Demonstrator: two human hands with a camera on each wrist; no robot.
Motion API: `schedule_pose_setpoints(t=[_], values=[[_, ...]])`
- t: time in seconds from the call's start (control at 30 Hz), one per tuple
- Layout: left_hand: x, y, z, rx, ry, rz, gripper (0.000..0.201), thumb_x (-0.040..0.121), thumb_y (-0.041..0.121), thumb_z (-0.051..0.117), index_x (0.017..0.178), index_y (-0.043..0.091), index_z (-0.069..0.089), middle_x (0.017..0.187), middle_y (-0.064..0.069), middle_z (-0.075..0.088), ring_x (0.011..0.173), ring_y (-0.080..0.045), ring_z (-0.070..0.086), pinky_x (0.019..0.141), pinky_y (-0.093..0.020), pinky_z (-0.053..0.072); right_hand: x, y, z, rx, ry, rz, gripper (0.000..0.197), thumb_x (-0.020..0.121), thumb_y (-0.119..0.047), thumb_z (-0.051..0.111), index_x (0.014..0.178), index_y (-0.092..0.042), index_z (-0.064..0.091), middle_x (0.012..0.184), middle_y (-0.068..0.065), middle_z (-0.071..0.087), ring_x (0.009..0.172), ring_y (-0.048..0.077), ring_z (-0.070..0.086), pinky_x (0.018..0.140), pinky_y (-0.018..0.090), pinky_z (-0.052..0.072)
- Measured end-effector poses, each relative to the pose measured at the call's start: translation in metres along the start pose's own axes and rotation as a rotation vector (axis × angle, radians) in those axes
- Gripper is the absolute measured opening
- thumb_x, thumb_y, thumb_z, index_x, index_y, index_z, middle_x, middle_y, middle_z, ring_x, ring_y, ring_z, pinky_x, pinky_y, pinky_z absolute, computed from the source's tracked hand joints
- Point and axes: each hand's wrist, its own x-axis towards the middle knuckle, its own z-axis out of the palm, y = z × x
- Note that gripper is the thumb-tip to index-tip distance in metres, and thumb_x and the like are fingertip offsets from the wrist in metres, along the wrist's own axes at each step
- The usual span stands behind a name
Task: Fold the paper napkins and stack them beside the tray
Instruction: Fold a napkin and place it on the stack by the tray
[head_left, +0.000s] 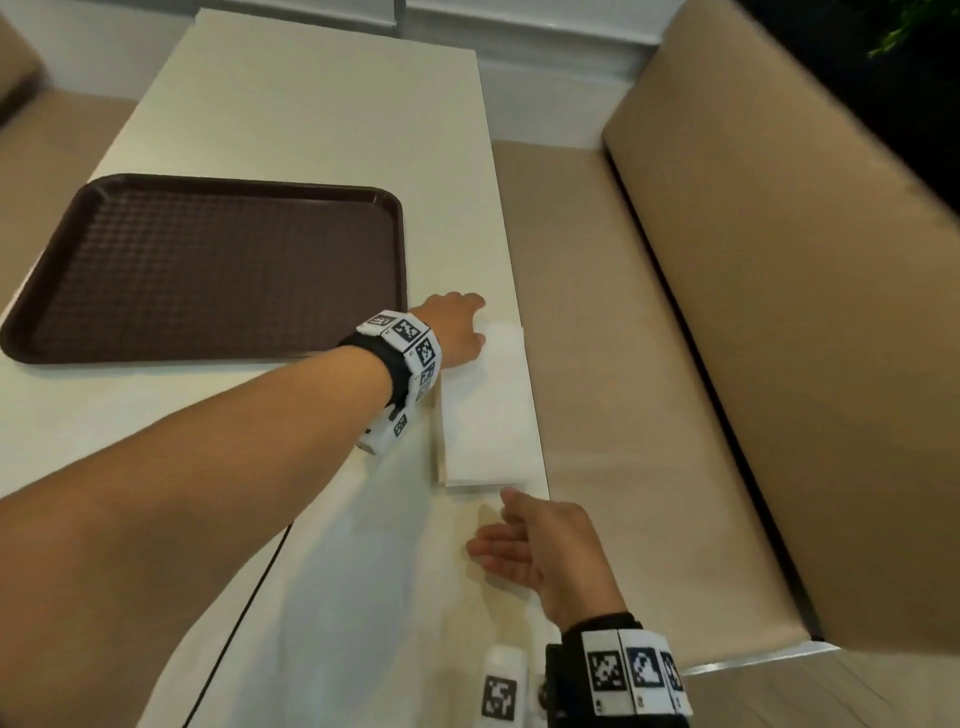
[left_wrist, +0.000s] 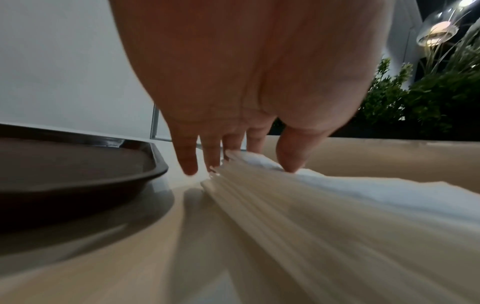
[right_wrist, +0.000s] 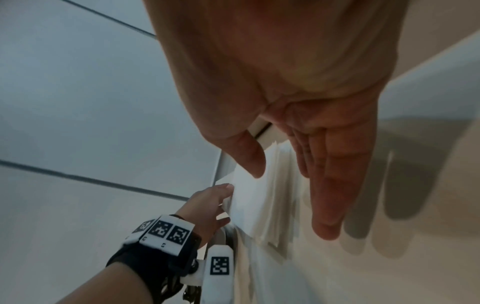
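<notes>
A stack of folded white napkins (head_left: 485, 410) lies along the table's right edge, just right of the brown tray (head_left: 400, 249). My left hand (head_left: 475, 322) reaches over to the stack's far end. In the left wrist view its straight fingers (left_wrist: 188, 164) touch the far edge of the stack (left_wrist: 298, 205) and the thumb rests on top, with the tray (left_wrist: 145, 176) beside it. My right hand (head_left: 498, 535) is held flat with straight fingers just short of the stack's near end. The right wrist view shows that hand (right_wrist: 291, 195) open beside the napkins (right_wrist: 249, 197), holding nothing.
The cream table (head_left: 311, 130) ends right beside the stack. Past the edge is a beige bench seat (head_left: 623, 364) with a tall backrest (head_left: 779, 260). A dark seam (head_left: 249, 597) crosses the table near me. Green plants (left_wrist: 415, 98) stand behind the bench.
</notes>
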Motion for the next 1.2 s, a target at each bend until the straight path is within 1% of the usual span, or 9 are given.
schedule_pose_setpoints(t=[0.1,0.37,0.57,0.63,0.77,0.9,0.97,1.07,1.2], values=[[0.004,0.003,0.002,0.032,-0.017,0.009,0.056,0.101,0.031,0.048,0.153,0.020,0.032,0.156,-0.005,0.036,0.140,-0.030,0.040,0.111,-0.040,0.036,0.015,-0.012,0.005,0.040,-0.024,-0.018,0.032,0.100,-0.021,0.062,0.102,0.010,0.061,0.099,0.034,0.071,0.087,0.044,0.074,0.073,0.043,0.061],[-0.033,-0.001,-0.015,-0.052,0.070,0.044,0.058,0.102,0.038,0.046,0.155,0.019,0.029,0.158,-0.007,0.031,0.143,-0.028,0.035,0.114,-0.040,0.033,0.010,-0.011,0.005,-0.040,-0.017,-0.067,0.038,0.097,-0.031,0.067,0.101,0.006,0.061,0.093,0.031,0.073,0.078,0.039,0.075,0.069,0.042,0.063],[-0.168,-0.041,-0.043,-0.019,0.138,0.134,0.052,0.099,0.045,0.052,0.146,0.026,0.044,0.143,0.001,0.046,0.128,-0.021,0.047,0.102,-0.031,0.035,-0.036,0.066,0.006,-0.678,0.008,-0.390,0.020,0.090,-0.039,0.071,0.102,-0.022,0.069,0.095,-0.006,0.072,0.083,0.010,0.068,0.078,0.026,0.057],[-0.227,-0.068,-0.038,0.032,0.076,0.066,0.050,0.095,0.050,0.056,0.141,0.032,0.048,0.133,0.007,0.050,0.120,-0.016,0.051,0.095,-0.030,0.038,-0.054,0.091,0.019,-0.790,-0.046,-0.475,0.021,0.092,-0.035,0.071,0.111,-0.026,0.068,0.100,-0.013,0.067,0.085,-0.001,0.062,0.074,0.009,0.047],[-0.345,-0.129,-0.003,-0.001,-0.068,-0.132,0.047,0.087,0.051,0.065,0.131,0.036,0.055,0.120,0.014,0.050,0.109,-0.012,0.054,0.089,-0.027,0.038,-0.080,0.125,0.051,-0.877,-0.142,-0.516,0.031,0.093,-0.033,0.070,0.122,-0.023,0.066,0.104,-0.012,0.066,0.087,-0.003,0.060,0.076,0.007,0.046],[-0.441,-0.168,0.048,-0.055,-0.108,-0.274,0.059,0.083,0.048,0.072,0.137,0.039,0.049,0.137,0.013,0.043,0.129,-0.017,0.042,0.100,-0.029,0.034,-0.091,0.146,0.084,-0.933,-0.176,-0.523,0.036,0.093,-0.034,0.070,0.125,-0.020,0.065,0.105,-0.010,0.065,0.087,-0.002,0.059,0.076,0.006,0.044],[-0.470,-0.175,0.072,-0.072,-0.118,-0.329,0.074,0.080,0.049,0.076,0.145,0.039,0.041,0.153,0.011,0.031,0.140,-0.021,0.028,0.110,-0.039,0.032,-0.095,0.154,0.100,-0.975,-0.166,-0.518,0.039,0.092,-0.036,0.071,0.126,-0.018,0.064,0.109,-0.006,0.063,0.090,0.003,0.059,0.081,0.012,0.046],[-0.489,-0.180,0.098,-0.142,-0.081,-0.348,0.090,0.077,0.046,0.080,0.152,0.035,0.032,0.164,0.008,0.013,0.146,-0.018,0.013,0.119,-0.043,0.023,-0.098,0.162,0.117,-1.027,-0.104,-0.504,0.041,0.091,-0.039,0.071,0.125,-0.019,0.062,0.111,-0.002,0.057,0.095,0.008,0.057,0.081,0.018,0.043],[-0.491,-0.185,0.111,-0.181,-0.007,-0.301,0.092,0.078,0.044,0.080,0.154,0.028,0.031,0.166,0.001,0.011,0.147,-0.023,0.012,0.119,-0.039,0.017,-0.098,0.165,0.130,-1.034,-0.065,-0.490,0.037,0.089,-0.040,0.072,0.121,-0.021,0.065,0.115,-0.003,0.058,0.099,0.006,0.058,0.078,0.013,0.040]])
